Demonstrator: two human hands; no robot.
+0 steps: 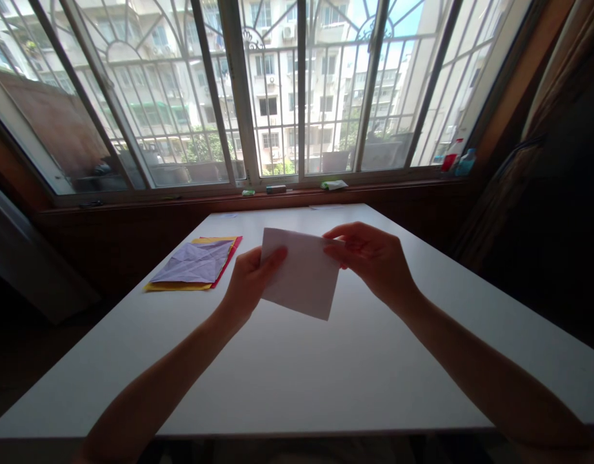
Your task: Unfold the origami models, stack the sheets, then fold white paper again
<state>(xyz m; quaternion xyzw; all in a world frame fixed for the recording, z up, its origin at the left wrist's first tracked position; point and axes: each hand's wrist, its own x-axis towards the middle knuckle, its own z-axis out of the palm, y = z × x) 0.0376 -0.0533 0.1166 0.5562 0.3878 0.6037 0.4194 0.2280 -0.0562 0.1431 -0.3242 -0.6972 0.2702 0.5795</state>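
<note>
A plain whitish square of paper (pixel 301 277) is held up above the white table, tilted toward me. On its left edge my left hand (pixel 251 277) is closed, the thumb lying on the front face and the other fingers hidden behind. My right hand (pixel 369 254) pinches the upper right corner between thumb and fingers. Whether the sheet is folded or single I cannot tell. To the left lies a stack of papers: a creased pale lilac sheet (pixel 195 261) on top, with yellow paper (pixel 175 287) and red paper (pixel 224 270) showing beneath.
The white table (pixel 287 380) stretches toward a barred window (pixel 301 90). Small packets, including a green and white one (pixel 334 185), lie along the sill (pixel 200 195). A red bottle (pixel 451 156) and a bluish bottle (pixel 465 162) stand at its right end, near a dark curtain (pixel 514 174).
</note>
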